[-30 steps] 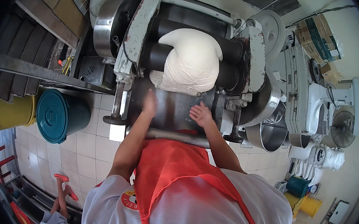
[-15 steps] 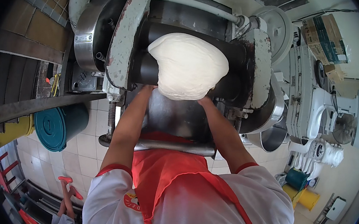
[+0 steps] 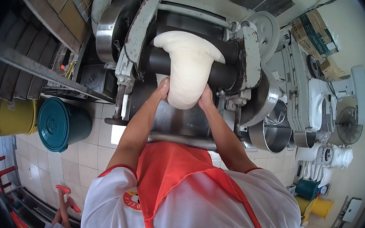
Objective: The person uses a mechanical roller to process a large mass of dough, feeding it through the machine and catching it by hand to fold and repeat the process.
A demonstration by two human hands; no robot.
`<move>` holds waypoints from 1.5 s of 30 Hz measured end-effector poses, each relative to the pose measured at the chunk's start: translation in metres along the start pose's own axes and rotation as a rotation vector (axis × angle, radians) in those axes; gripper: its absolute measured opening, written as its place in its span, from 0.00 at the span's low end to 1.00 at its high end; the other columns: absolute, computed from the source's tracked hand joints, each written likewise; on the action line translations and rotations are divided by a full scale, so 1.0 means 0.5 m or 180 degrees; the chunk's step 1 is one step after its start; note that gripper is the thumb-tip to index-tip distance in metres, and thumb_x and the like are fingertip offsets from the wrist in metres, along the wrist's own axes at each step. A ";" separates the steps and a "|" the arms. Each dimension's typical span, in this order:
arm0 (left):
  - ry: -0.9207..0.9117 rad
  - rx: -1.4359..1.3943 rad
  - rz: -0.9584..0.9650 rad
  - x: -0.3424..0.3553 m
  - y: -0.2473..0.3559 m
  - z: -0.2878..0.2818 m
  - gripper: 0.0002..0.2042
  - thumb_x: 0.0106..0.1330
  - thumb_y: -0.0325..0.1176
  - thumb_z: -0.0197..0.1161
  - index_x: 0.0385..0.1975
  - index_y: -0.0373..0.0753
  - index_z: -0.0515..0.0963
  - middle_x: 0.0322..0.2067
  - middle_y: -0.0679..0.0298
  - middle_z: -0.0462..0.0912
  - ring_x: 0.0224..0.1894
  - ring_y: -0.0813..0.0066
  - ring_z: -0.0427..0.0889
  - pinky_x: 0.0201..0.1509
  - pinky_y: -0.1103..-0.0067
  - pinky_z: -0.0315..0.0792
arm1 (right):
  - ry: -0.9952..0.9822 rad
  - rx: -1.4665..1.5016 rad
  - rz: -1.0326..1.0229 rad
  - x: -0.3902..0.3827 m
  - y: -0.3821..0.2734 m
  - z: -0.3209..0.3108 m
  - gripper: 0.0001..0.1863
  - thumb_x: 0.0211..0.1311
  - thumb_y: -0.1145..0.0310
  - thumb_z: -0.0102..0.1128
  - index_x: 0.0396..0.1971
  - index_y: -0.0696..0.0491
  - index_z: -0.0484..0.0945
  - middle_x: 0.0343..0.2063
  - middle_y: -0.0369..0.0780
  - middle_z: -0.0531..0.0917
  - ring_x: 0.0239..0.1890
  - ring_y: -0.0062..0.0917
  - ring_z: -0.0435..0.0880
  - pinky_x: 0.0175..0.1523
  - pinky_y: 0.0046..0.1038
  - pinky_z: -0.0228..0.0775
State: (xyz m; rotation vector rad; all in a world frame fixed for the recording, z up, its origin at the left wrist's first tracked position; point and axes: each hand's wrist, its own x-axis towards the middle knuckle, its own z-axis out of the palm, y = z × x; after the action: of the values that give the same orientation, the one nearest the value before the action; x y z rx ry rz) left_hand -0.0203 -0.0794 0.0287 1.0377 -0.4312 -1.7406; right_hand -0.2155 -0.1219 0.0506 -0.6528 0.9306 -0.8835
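Observation:
A big mass of pale dough point(image 3: 187, 74) drapes over the dark rollers point(image 3: 222, 75) of a worn, painted roller machine point(image 3: 250, 41), its lower part hanging toward me over a metal tray point(image 3: 179, 127). My left hand point(image 3: 162, 88) grips the dough at its left side. My right hand point(image 3: 205, 95) holds its right side, with the fingertips hidden behind it. Both forearms reach over a metal bar point(image 3: 176, 142) at the machine's front.
Metal racks point(image 3: 24, 72) and lidded green point(image 3: 62, 123) and yellow bins point(image 3: 9, 117) stand left. A co-worker's legs point(image 3: 64, 204) show lower left. Steel bowls point(image 3: 270, 138), a white mixer point(image 3: 361, 94), cardboard boxes point(image 3: 313, 35) and white sacks point(image 3: 338, 156) fill the right.
My hands have gone from below the dough to holding its sides. The dough first rounded out, and its near part now hangs lower toward me over the tray.

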 end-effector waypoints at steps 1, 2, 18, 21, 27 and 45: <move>0.0105 -0.0009 0.0183 -0.014 0.005 0.009 0.25 0.71 0.46 0.40 0.59 0.32 0.65 0.57 0.54 0.70 0.59 0.62 0.70 0.64 0.70 0.61 | 0.0083 0.0001 -0.0084 -0.020 -0.024 0.021 0.28 0.70 0.53 0.39 0.60 0.60 0.62 0.59 0.44 0.69 0.60 0.32 0.68 0.63 0.33 0.60; 0.0208 -0.0022 0.0367 -0.031 0.017 0.030 0.26 0.71 0.48 0.41 0.59 0.32 0.64 0.58 0.54 0.70 0.59 0.64 0.69 0.64 0.70 0.60 | 0.0167 -0.0001 -0.0169 -0.039 -0.053 0.044 0.29 0.70 0.53 0.39 0.60 0.61 0.61 0.58 0.45 0.69 0.60 0.32 0.68 0.63 0.33 0.59; 0.2154 -0.0619 -0.0042 -0.138 -0.069 -0.063 0.25 0.64 0.56 0.51 0.48 0.39 0.70 0.46 0.60 0.75 0.46 0.69 0.72 0.52 0.69 0.62 | 0.0918 -0.0361 0.0384 -0.178 -0.019 -0.101 0.17 0.64 0.59 0.49 0.47 0.54 0.72 0.42 0.41 0.78 0.44 0.30 0.79 0.46 0.36 0.71; 0.2322 -0.0638 -0.0882 -0.058 -0.108 -0.093 0.26 0.64 0.59 0.48 0.43 0.40 0.72 0.43 0.62 0.76 0.41 0.70 0.72 0.45 0.69 0.64 | 0.1046 -0.0188 0.1365 -0.130 0.051 -0.119 0.17 0.66 0.57 0.45 0.47 0.52 0.72 0.43 0.41 0.78 0.45 0.31 0.78 0.48 0.38 0.70; 0.2060 -0.0454 -0.1215 0.126 -0.084 -0.064 0.18 0.66 0.56 0.45 0.35 0.51 0.75 0.26 0.68 0.75 0.27 0.79 0.70 0.31 0.77 0.62 | 0.1492 -0.0458 0.0940 0.105 0.107 -0.159 0.22 0.68 0.53 0.38 0.54 0.51 0.67 0.50 0.43 0.75 0.50 0.36 0.76 0.54 0.40 0.67; 0.0843 -0.2025 -0.0566 0.215 -0.092 0.053 0.17 0.67 0.48 0.47 0.40 0.42 0.75 0.32 0.65 0.80 0.27 0.74 0.76 0.26 0.76 0.69 | 0.0420 0.1313 0.0468 0.209 0.145 -0.089 0.20 0.68 0.55 0.36 0.51 0.50 0.70 0.44 0.40 0.78 0.47 0.35 0.78 0.58 0.37 0.67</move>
State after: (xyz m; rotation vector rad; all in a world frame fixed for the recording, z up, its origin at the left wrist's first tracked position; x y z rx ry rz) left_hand -0.0803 -0.1608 -0.0358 0.8312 0.3772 -1.6925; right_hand -0.1968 -0.1811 -0.0691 -0.1719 0.8666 -0.9583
